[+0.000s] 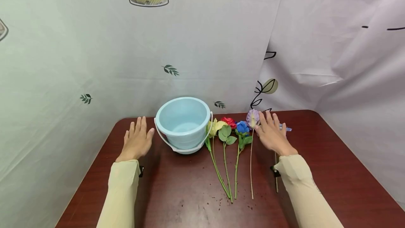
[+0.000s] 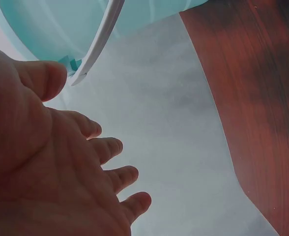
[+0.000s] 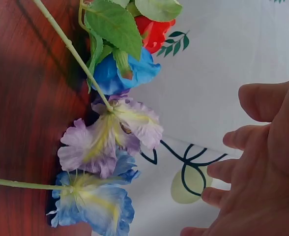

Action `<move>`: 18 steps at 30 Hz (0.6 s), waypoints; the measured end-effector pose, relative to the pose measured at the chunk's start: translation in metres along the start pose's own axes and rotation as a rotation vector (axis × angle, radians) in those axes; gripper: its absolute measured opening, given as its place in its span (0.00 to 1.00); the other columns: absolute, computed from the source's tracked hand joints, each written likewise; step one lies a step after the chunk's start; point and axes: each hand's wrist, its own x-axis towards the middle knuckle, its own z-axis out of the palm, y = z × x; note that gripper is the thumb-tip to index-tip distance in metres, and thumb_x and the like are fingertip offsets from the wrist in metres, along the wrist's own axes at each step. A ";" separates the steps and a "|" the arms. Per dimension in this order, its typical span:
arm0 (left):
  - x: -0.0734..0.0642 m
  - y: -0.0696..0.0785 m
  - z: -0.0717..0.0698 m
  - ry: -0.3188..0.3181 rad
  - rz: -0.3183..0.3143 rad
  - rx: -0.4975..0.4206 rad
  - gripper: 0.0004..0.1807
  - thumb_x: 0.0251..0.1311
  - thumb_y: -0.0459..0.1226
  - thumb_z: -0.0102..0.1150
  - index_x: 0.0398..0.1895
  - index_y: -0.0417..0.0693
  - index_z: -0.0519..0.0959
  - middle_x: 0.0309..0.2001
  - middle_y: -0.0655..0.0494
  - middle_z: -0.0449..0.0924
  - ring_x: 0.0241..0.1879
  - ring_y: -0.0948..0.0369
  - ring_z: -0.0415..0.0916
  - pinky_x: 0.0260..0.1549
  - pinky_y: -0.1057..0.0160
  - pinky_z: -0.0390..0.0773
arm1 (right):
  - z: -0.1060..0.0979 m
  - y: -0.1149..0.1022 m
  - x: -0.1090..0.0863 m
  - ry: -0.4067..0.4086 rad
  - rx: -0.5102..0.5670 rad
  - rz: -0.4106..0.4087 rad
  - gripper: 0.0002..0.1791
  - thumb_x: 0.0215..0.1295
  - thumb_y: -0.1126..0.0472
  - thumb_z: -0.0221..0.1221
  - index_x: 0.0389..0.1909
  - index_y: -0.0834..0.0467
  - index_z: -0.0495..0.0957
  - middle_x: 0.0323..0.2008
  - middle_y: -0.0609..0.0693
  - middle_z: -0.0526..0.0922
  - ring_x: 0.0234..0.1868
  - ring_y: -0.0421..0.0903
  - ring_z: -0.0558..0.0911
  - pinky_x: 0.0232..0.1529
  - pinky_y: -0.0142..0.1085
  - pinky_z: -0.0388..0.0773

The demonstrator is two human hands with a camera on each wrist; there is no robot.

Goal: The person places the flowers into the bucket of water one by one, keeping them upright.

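Note:
My left hand [image 1: 137, 140] hovers with spread fingers just left of a light blue bucket [image 1: 186, 143], apart from it. The bucket's white handle [image 2: 102, 42] hangs down its front. On the other side, my right hand [image 1: 272, 133] is held with straight fingers above the artificial flowers and holds nothing. Nearest to it are a lilac flower [image 3: 110, 132] and a pale blue flower [image 3: 98, 199], the latter mostly hidden under the hand in the head view. Further left lie a blue rose [image 1: 242, 127], a red rose [image 1: 228, 122] and a yellow flower [image 1: 216, 127].
The flower stems [image 1: 236, 175] point toward the near edge of the dark red wooden table [image 1: 177, 200]. Small dark specks lie around the stem ends. A white printed cloth [image 1: 202, 45] hangs behind and along the sides of the table.

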 end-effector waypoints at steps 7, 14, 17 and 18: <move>0.001 0.002 -0.001 0.012 -0.004 -0.001 0.37 0.76 0.50 0.28 0.75 0.37 0.32 0.75 0.35 0.29 0.71 0.33 0.26 0.64 0.31 0.38 | -0.003 0.004 0.001 0.025 0.014 0.008 0.34 0.78 0.51 0.37 0.76 0.60 0.37 0.74 0.66 0.33 0.73 0.66 0.30 0.63 0.70 0.29; 0.001 0.004 -0.003 0.020 -0.011 -0.046 0.37 0.76 0.50 0.25 0.75 0.38 0.31 0.75 0.35 0.29 0.71 0.32 0.30 0.65 0.32 0.41 | -0.004 0.009 0.000 0.051 0.037 0.036 0.35 0.78 0.52 0.38 0.76 0.61 0.37 0.74 0.67 0.34 0.72 0.68 0.32 0.62 0.72 0.34; 0.000 0.005 -0.003 0.013 -0.020 -0.094 0.38 0.75 0.53 0.23 0.75 0.39 0.29 0.75 0.36 0.29 0.71 0.32 0.35 0.65 0.33 0.42 | -0.005 0.013 -0.001 0.061 0.051 0.053 0.35 0.78 0.51 0.37 0.76 0.61 0.36 0.74 0.68 0.33 0.72 0.68 0.33 0.61 0.73 0.36; 0.000 0.005 -0.003 0.009 -0.023 -0.112 0.38 0.75 0.54 0.22 0.75 0.40 0.29 0.75 0.37 0.28 0.71 0.33 0.35 0.65 0.33 0.42 | -0.005 0.014 -0.001 0.063 0.054 0.058 0.35 0.78 0.51 0.37 0.76 0.61 0.35 0.74 0.68 0.33 0.72 0.68 0.33 0.61 0.73 0.36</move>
